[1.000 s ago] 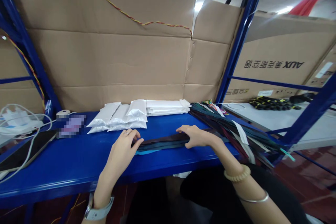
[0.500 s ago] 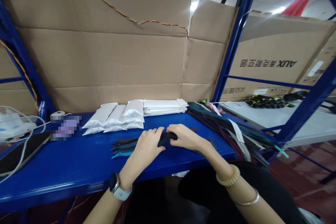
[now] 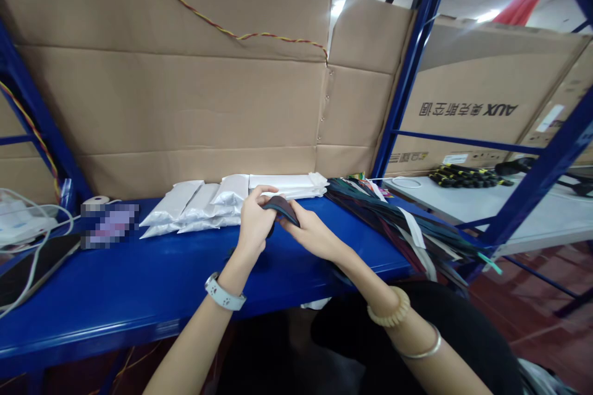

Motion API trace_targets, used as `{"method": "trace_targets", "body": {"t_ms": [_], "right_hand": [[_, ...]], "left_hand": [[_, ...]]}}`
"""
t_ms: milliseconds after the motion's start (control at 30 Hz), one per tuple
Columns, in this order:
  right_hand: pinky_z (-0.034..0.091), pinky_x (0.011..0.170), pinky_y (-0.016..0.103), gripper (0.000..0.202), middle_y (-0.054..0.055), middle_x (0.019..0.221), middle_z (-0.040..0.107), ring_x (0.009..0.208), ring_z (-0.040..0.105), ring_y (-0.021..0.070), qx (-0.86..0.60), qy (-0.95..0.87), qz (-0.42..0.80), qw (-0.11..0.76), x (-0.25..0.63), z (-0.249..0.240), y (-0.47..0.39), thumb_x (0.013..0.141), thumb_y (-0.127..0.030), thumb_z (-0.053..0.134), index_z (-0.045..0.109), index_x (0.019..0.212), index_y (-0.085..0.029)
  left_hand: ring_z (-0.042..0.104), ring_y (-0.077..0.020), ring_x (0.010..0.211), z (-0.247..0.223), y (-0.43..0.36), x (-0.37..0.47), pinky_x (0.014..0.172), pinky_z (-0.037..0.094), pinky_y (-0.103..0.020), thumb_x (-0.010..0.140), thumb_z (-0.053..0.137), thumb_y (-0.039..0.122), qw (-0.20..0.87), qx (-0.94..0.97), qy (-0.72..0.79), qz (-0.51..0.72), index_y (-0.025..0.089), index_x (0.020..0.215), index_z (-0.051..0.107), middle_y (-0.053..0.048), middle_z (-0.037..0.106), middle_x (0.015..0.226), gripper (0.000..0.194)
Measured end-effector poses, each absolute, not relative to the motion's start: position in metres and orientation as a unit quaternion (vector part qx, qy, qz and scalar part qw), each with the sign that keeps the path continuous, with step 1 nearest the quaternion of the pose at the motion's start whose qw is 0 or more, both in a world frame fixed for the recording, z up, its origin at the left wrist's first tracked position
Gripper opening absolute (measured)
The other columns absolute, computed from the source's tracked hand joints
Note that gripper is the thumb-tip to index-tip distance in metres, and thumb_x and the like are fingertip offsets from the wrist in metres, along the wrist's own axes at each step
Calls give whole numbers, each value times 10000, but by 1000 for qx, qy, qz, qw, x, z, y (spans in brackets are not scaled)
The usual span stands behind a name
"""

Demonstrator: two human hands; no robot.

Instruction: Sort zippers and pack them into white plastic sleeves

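A bundle of dark strips (image 3: 283,206) is bent into an arch between my two hands, above the blue table (image 3: 152,284). My left hand (image 3: 254,222) has its fingers wrapped round the bundle's left part. On the other side, my right hand (image 3: 311,231) grips it with the thumb near the arch. The hands are close together, and parts of the strips are hidden behind them. White packets (image 3: 197,207) lie beyond my left hand, and a flat white stack (image 3: 290,185) is just behind both hands.
Long dark and light strips (image 3: 384,213) spread over the table's right side. A dark flat device (image 3: 39,268), white cables (image 3: 39,247) and a roll (image 3: 96,203) lie at the left. Cardboard (image 3: 199,105) stands behind; a blue post (image 3: 414,68) rises at the right.
Both hands have risen from the table with the dark bundle, which was lying flat and now bends into an arch. The left wrist has turned. The view has shifted slightly.
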State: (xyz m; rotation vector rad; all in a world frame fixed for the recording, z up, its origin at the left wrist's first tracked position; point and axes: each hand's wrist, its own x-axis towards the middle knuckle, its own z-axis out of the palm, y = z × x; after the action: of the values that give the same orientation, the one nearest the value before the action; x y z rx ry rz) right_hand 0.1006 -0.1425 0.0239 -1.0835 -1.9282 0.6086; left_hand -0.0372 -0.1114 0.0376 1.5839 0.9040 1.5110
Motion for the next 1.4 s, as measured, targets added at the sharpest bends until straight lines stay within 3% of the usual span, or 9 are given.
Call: {"method": "trace_targets", "body": {"t_ms": [133,267,367,467,633,833,1000,1167,1400], "right_hand": [[362,959,325,367,50,1233,533,1131,486,188,-378,-707,352,483,90,23,-135,899,-369,451,445,1234,-222],[318,1040,321,415,46,1266,505,1212,439,176,-360,-649,410,530,83,22,-131,888,-451,471,429,1244,-242],[476,840,304,450,14,979,597,874,597,144,-331,-615,477,534,81,23,-133,874,-470,498,372,1269,-295],[455,487,247,582,-94,561,440,421,428,92,-318,-608,547,480,81,27,-139,853,-489,530,240,1327,-317],[330,381,182,501,-123,492,341,387,334,65,-331,-657,555,388,88,34,-140,763,-452,656,371,1102,-218],[356,423,203,123,-51,494,468,411,429,85,-422,-751,413,295,90,23,-131,734,-170,540,419,718,-180],[375,528,210,62,-2,641,584,561,553,130,-444,-803,236,321,76,10,-126,756,-177,488,484,695,-167],[414,624,218,158,50,791,674,758,627,187,-547,-776,86,302,91,12,-88,802,-294,551,635,794,-161],[431,813,315,358,164,1108,616,1030,578,262,-711,-646,-30,276,143,18,-11,835,-146,471,585,1175,-158]], "left_hand": [[576,-125,738,40,-112,-21,653,442,-220,701,556,203,465,529,323,633,162,834,630,-14,624,791,157],[562,-117,732,45,-114,-9,724,447,-235,739,522,265,540,469,284,639,143,770,637,-10,597,730,170],[548,-108,647,50,-113,-7,672,452,-237,747,510,276,570,429,285,641,150,794,633,6,567,652,182],[554,-109,579,54,-110,-11,605,455,-239,710,499,190,608,397,283,627,157,806,624,8,578,621,161],[587,-118,562,59,-107,-20,574,467,-240,681,500,111,671,347,255,604,153,782,595,-7,607,628,144],[357,-52,349,55,-107,-30,400,305,-176,731,396,39,734,310,209,567,140,724,541,63,374,443,177],[277,-31,320,47,-106,-33,381,229,-163,750,399,47,695,283,205,629,153,723,515,92,297,434,160],[621,-128,734,37,-111,-51,729,448,-277,717,572,63,640,323,287,635,209,1001,585,-14,633,828,320],[483,-245,1191,27,-126,-98,961,358,-398,694,693,205,633,365,321,603,252,1082,619,-69,536,1267,397]]}}
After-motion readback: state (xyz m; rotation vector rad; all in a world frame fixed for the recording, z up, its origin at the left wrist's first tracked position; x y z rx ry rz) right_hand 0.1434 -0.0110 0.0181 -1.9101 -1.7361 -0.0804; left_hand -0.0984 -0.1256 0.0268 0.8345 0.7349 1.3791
